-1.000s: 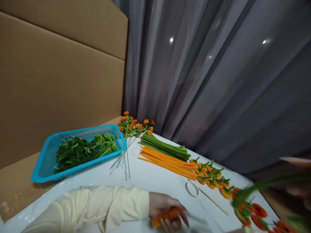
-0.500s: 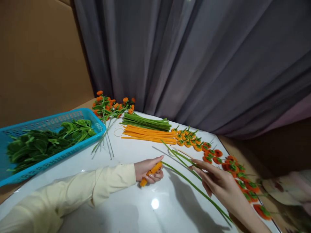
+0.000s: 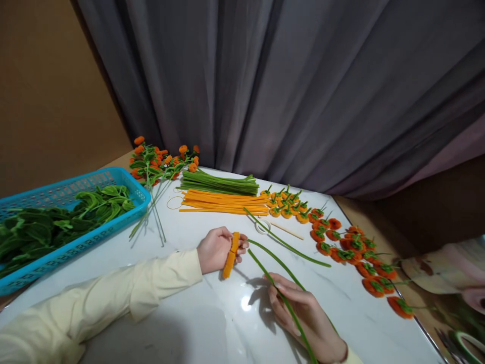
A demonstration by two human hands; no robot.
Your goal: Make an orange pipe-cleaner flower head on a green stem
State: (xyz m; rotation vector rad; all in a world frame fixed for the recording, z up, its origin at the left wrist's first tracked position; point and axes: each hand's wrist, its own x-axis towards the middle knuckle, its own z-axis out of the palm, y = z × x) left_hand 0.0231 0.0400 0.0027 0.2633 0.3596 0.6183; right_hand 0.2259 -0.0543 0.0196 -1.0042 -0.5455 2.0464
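Note:
In my left hand [image 3: 214, 250] is a folded orange pipe cleaner [image 3: 231, 255], pinched between closed fingers. From those fingertips a green pipe cleaner [image 3: 275, 257] curves down to the right, passing behind my other hand. My right hand [image 3: 299, 313] grips a second green pipe cleaner [image 3: 261, 265], whose tip points toward the orange piece without touching it. One more green pipe cleaner [image 3: 293, 246] lies on the table, its upper end by the bundle of orange pipe cleaners [image 3: 223, 201]. Beside it are a white tape roll [image 3: 262, 226] and a thin wooden stick [image 3: 287, 231].
A blue basket [image 3: 142, 205] of green fuzzy leaves stands left. Finished orange flowers [image 3: 151, 159] lie at the back left, near a green pipe cleaner bundle [image 3: 220, 183]. Yellow-orange flower heads [image 3: 287, 208] and red-orange ones [image 3: 356, 245] line the white table's [image 3: 144, 338] right side.
My right hand has moved down and toward me with one green pipe cleaner; another one now lies on the table. My left hand has turned the orange piece more upright. The view has shifted slightly.

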